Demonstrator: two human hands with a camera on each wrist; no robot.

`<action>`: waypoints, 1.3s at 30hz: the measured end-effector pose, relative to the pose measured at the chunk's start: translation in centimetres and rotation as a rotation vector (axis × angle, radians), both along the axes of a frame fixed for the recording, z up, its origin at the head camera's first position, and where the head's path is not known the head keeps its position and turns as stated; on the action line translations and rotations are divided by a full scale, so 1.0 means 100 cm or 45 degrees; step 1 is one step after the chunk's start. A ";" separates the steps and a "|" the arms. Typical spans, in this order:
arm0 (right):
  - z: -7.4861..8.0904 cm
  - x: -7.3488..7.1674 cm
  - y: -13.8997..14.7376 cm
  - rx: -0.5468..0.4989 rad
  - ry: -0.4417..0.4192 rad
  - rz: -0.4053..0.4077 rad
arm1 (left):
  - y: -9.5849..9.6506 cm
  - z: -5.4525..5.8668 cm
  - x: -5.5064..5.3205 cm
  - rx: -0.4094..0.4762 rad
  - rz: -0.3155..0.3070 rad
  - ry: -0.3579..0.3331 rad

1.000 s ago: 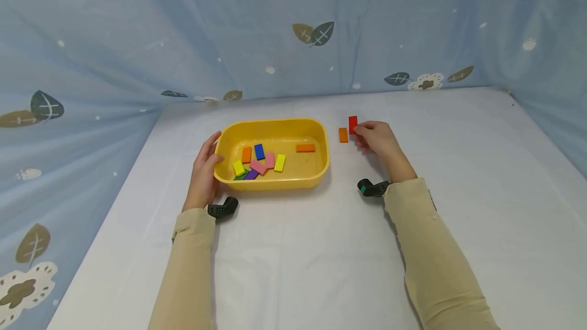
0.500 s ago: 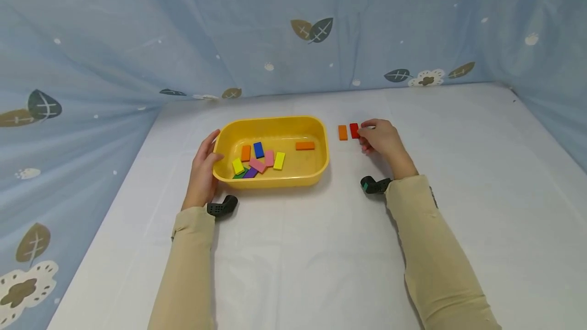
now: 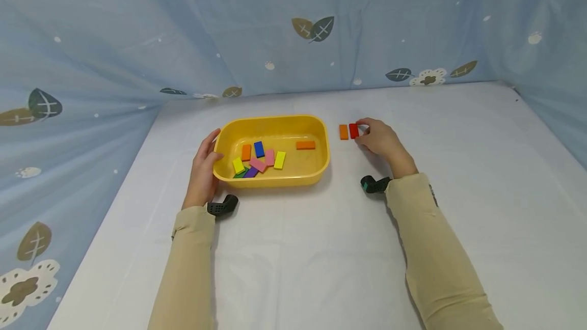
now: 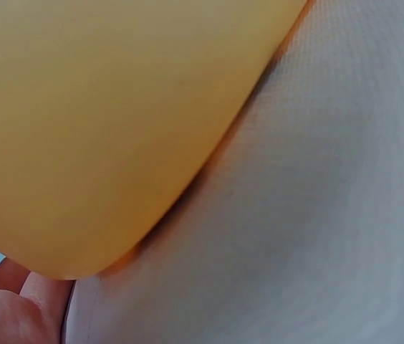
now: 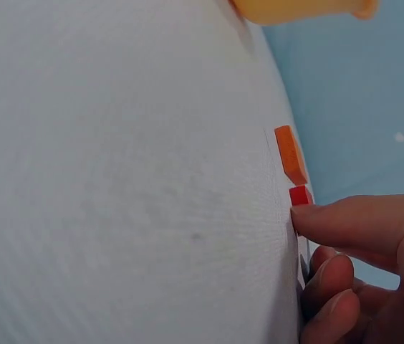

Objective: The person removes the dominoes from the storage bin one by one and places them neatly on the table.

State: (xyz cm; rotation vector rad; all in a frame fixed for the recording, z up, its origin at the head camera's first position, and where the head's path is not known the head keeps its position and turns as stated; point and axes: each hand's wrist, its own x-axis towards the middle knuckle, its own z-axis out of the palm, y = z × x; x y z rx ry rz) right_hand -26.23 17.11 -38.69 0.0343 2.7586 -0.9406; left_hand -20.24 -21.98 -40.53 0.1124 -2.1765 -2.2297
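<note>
At the left end of the yellow plastic tub (image 3: 275,182), my left hand (image 3: 202,174) grips the wall, thumb over the rim and fingers outside. The left wrist view shows the tub's outer wall (image 4: 102,143) beside part of that hand (image 4: 16,312). To the tub's right, my right hand (image 3: 380,141) pinches a flat red block (image 3: 353,131) lying on the white cloth, forefinger at its far end and thumb (image 5: 324,222) at its near end. Just left of it, an orange block (image 3: 343,132) lies roughly parallel, a narrow gap between them.
Inside the tub are several loose blocks: an orange one (image 3: 305,145) alone at the right, with a blue block (image 3: 259,149), pink block (image 3: 269,157), yellow block (image 3: 279,160) and others bunched toward the left. A patterned blue curtain (image 3: 275,29) hangs behind the table.
My right hand has lowered the red block from an upright-looking hold to flat beside the orange block, its fingers now at the block's two ends. The left hand and tub stay in place.
</note>
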 end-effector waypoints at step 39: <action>0.019 0.005 -0.015 -0.406 0.296 -0.014 | -0.001 -0.001 0.003 0.012 0.005 0.007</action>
